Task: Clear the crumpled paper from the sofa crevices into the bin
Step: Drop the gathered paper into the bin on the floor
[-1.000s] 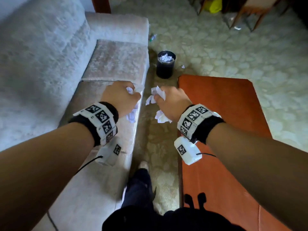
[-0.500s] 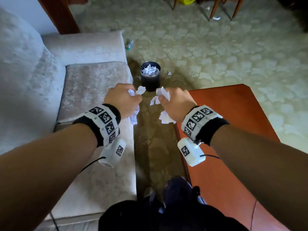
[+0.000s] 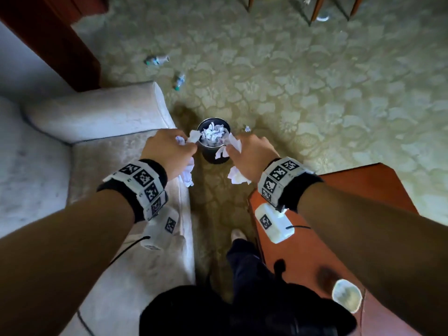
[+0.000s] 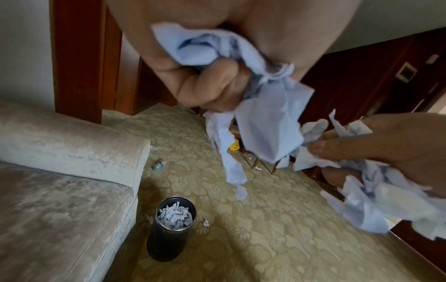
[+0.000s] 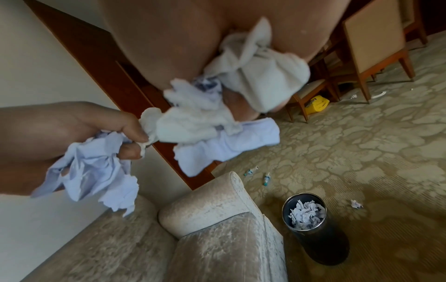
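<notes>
Beside the sofa arm: round black metal bin (image 3: pixel 213 155) stands upright on the patterned olive carpet (image 3: pixel 315 98), just beside the front corner of the pale grey velvet sofa (image 3: pixel 101 112).
Bin contents: crumpled white paper scraps (image 3: pixel 213 135) fill it to the rim.
Left hand (image 3: pixel 167 151): above and left of the bin; fingers curled tight, clamped on a wad of crumpled white paper (image 4: pixel 263 122), with strips hanging below the fist.
Right hand (image 3: pixel 252 154): above and right of the bin; fingers clenched round a second wad of crumpled white paper (image 5: pixel 253 80).
Loose scrap: one small white paper scrap (image 3: pixel 247 128) lies on the carpet, just right of the bin.
Red-brown wooden table (image 3: pixel 363 187): right of the bin, under the right forearm.
Bottles: two small clear plastic bottles (image 3: pixel 157 59) lie on the carpet beyond the bin.
</notes>
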Demonstrator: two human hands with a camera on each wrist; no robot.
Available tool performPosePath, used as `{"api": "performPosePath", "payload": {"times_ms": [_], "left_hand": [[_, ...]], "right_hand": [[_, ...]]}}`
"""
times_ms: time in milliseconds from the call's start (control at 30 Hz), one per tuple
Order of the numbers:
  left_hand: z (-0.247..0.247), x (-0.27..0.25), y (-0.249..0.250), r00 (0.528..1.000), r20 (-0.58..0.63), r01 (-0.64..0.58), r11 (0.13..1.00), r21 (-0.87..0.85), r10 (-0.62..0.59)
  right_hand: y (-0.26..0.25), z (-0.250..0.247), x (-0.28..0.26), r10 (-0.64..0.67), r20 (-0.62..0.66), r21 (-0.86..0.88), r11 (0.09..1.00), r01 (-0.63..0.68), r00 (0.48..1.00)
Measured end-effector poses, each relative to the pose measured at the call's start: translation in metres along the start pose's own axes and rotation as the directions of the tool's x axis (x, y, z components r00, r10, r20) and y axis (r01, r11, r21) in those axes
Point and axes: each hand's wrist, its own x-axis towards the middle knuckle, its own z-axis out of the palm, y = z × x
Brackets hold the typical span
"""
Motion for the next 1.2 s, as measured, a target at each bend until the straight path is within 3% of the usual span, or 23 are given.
{"api": "performPosePath", "payload": {"times_ms": [200, 367, 533, 700, 767, 900, 1200], "left_hand": [[-0.005, 0.104, 0.026, 0.998, 0.042, 0.037, 0.999, 0.029, -0.039], [-0.014, 0.195, 0.04, 0.998, 0.053, 0.036, 0.999, 0.018, -0.036], [-0.009, 0.322, 0.036, 0.995, 0.098, 0.019, 0.999, -0.032, -0.016], [0.044, 0.467, 0.029, 0.973, 0.23, 0.044, 0.998, -0.046, -0.032], [0.073, 0.502, 0.019, 0.952, 0.303, 0.041, 0.999, 0.032, -0.049], [0.139, 0.545, -0.008, 0.94, 0.307, 0.154, 0.988, 0.016, -0.152], [0.31, 0.625, -0.117, 0.876, 0.276, 0.414, 0.91, -0.011, -0.395]], "right_hand": [[-0.005, -0.035, 0.113, 0.007, 0.017, 0.009, 1.0, -0.008, 1.0], [-0.007, -0.033, 0.205, 0.042, 0.03, 0.047, 0.998, -0.043, 0.999], [-0.009, -0.031, 0.307, 0.059, -0.005, 0.01, 0.998, -0.059, 0.998], [0.018, -0.022, 0.423, 0.259, -0.059, 0.058, 0.965, -0.256, 0.964], [0.034, -0.006, 0.453, 0.355, -0.029, 0.095, 0.931, -0.351, 0.934], [0.069, 0.04, 0.509, 0.458, 0.077, 0.139, 0.875, -0.465, 0.885], [0.184, 0.219, 0.626, 0.552, 0.244, 0.129, 0.796, -0.591, 0.797]]}}
